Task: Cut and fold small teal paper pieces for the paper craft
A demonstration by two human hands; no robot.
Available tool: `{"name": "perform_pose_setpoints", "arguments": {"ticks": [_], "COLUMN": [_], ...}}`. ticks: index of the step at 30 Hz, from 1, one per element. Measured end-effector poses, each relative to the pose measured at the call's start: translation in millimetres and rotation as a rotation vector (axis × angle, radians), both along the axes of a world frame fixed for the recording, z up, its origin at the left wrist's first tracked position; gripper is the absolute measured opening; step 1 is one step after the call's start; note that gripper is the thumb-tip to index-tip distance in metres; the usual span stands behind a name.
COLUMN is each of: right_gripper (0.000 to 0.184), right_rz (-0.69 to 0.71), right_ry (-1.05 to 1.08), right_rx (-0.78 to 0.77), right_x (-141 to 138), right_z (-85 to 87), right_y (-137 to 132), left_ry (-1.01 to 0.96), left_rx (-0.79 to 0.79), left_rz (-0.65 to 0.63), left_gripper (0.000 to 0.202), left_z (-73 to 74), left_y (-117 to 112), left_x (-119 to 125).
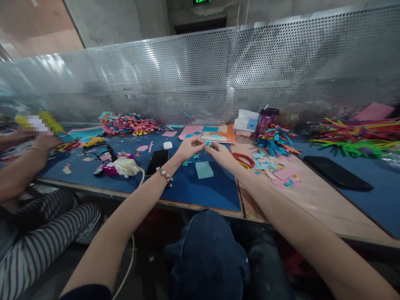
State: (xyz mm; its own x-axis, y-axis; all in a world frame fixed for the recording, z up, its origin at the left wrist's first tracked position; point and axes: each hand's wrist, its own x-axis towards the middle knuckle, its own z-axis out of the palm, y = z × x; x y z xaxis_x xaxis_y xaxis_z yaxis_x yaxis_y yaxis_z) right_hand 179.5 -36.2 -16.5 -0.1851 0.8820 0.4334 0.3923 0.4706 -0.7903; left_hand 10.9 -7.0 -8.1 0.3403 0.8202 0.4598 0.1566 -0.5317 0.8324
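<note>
Between my two hands, above the blue table top [200, 193], is a small light-blue paper piece [208, 142]. My left hand [190, 148] pinches it from the left, thumb and fingertips together. From the other side my right hand [222, 155] grips the same piece with its fingertips. Just below them lie pale green-blue paper squares [204, 170], stacked slightly askew. Small teal scraps [196, 156] rest close to my left fingers. Red-handled scissors [243, 160] lie beside my right wrist, partly hidden by it.
Pink and orange sheets [184, 133] lie behind my hands. A black phone [158, 161], a white earbud case [168, 145] and a glue gun [121, 165] are at left. Paper scraps [284, 173] and a dark phone [337, 172] lie right. Another person's hand [46, 141] works at far left.
</note>
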Motion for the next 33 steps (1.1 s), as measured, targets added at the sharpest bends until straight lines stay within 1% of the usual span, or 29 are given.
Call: {"name": "perform_pose_setpoints", "arguments": {"ticks": [3,5,8,11,15,19,22,27,29,33], "right_gripper": [0.019,0.015,0.018,0.018,0.017,0.021,0.023,0.032,0.037,0.042], "right_rz": [0.030,0.046,0.048,0.052,-0.002,-0.053,-0.142,-0.279,-0.313,-0.335], "right_ry": [0.055,0.071,0.048,0.028,0.012,-0.011,-0.130,-0.468,-0.607,-0.850], "right_rx": [-0.015,0.021,0.082,0.120,0.196,0.245,0.339,0.530,0.565,0.609], "right_x": [3.6,7.0,9.9,9.5,7.5,5.4,3.3,-0.2,-0.9,-1.2], "right_z": [2.5,5.4,9.0,8.7,2.6,-3.7,-6.9,-11.0,-11.5,-9.8], "right_y": [2.5,2.4,-0.1,-1.3,2.7,5.9,4.8,-1.7,-4.4,-6.9], "left_ry": [-0.052,-0.078,-0.105,-0.091,-0.119,-0.188,-0.228,-0.300,-0.316,-0.343], "left_rx": [-0.046,-0.065,-0.109,-0.157,-0.226,-0.276,-0.307,-0.371,-0.386,-0.414], "left_rz": [-0.005,-0.010,-0.027,-0.069,-0.091,-0.094,-0.089,-0.092,-0.105,-0.107], "left_gripper": [0.027,0.026,0.027,0.031,0.033,0.027,0.022,0.019,0.022,0.027], "left_z": [2.7,3.3,3.1,3.8,5.0,4.8,5.3,6.8,7.3,9.1], "left_y": [-1.7,-1.4,-1.2,-3.7,-6.7,-5.6,-5.3,-5.6,-5.5,-6.8], "left_x": [0.2,0.1,0.2,0.6,0.6,0.3,0.0,0.5,1.2,2.8]}}
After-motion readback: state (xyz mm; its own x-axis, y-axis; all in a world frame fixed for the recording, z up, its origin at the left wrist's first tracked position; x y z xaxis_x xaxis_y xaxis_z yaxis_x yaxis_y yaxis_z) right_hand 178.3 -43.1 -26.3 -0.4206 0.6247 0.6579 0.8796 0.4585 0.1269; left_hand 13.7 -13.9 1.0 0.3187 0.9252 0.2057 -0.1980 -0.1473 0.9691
